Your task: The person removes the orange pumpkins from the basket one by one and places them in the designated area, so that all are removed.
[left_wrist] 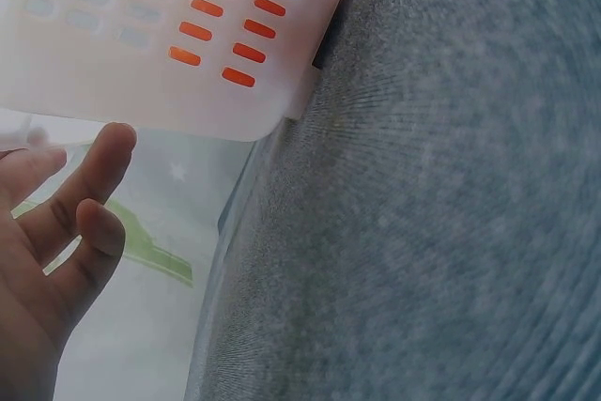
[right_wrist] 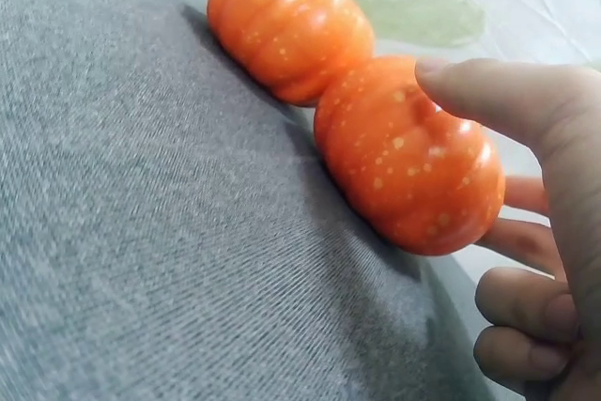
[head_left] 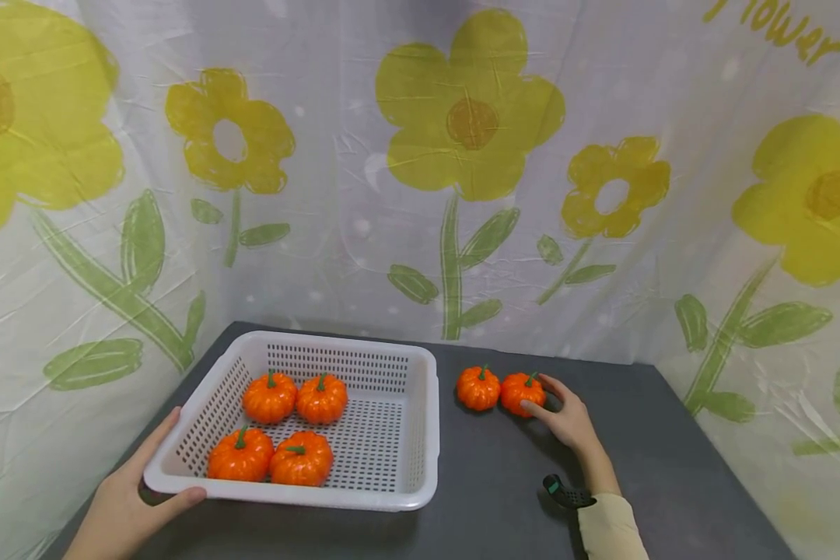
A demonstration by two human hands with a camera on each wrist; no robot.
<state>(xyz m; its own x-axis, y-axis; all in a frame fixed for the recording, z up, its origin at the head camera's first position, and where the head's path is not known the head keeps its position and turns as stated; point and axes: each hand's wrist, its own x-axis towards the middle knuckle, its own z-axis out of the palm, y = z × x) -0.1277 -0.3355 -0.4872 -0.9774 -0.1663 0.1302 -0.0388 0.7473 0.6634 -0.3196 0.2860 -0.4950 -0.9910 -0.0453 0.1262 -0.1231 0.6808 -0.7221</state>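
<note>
Head view: left hand splayed at basket, right hand round pumpkin, second pumpkin alongside, curtain behind.

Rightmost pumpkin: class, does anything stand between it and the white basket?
Yes: straight along the table, the neighbouring pumpkin stands between the rightmost pumpkin and the white basket, whose raised right wall comes next. Above these, nothing visible intervenes.

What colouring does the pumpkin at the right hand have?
The pumpkin is orange with pale speckles, clearest in the right wrist view.
</note>
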